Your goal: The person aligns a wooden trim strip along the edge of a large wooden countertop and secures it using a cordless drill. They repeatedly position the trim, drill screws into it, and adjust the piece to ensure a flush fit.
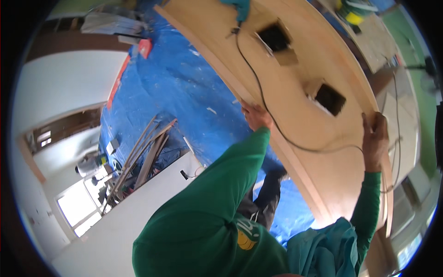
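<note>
A large light-brown wooden panel [318, 173] lies before me, edged with long wooden strips. My left hand [256, 116] is closed around the left edge strip [295, 171], about midway along it. Across the panel, my right hand [375, 142] grips the strip along the right edge [362, 85], with the thumb on the inner side. Two square holes are cut in the panel, the farther hole [274, 37] and the nearer hole [330, 99]. At the far end rests a teal power tool [242, 8], only partly in view. Its dark cord [295, 146] runs over the panel toward my right hand.
Blue plastic sheeting [170, 78] covers the floor to the left. Loose wooden strips [150, 154] are piled there, near a white board [134, 217]. Beyond the panel's right side lie boards and a bucket [357, 9]. A teal cloth [325, 251] hangs at my front.
</note>
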Demonstrator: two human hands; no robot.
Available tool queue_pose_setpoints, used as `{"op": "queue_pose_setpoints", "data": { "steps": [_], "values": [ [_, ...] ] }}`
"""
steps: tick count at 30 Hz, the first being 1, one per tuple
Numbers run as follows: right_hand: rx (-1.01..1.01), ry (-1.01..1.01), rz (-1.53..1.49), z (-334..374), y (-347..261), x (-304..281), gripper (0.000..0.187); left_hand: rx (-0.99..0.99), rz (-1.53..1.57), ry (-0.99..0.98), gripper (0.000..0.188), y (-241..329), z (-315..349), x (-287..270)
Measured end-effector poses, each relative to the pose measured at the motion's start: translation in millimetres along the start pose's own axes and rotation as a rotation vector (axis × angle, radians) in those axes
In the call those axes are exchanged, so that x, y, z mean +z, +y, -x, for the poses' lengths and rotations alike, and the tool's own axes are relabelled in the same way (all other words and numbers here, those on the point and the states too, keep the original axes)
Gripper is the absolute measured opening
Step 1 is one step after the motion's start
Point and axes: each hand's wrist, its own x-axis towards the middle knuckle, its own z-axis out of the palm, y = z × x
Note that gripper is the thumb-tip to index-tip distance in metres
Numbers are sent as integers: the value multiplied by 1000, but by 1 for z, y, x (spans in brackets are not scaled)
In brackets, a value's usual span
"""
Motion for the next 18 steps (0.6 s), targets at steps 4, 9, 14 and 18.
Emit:
{"op": "queue_pose_setpoints", "data": {
  "steps": [4, 9, 14, 18],
  "values": [
    [25, -32, -225, 98, -50, -32, 31, 218, -672, -70, 76, -54, -47, 51],
    [-90, 104, -284, 175, -75, -21, 31, 1013, -1186, -346, 76, -133, -115, 44],
    [6, 40, -183, 213, -94, 8, 34, 415, 153, -993, 68, -89, -128, -80],
    [8, 41, -277, 199, -122, 13, 36, -148, 1095, -1241, 60, 33, -14, -218]
  ]
}}
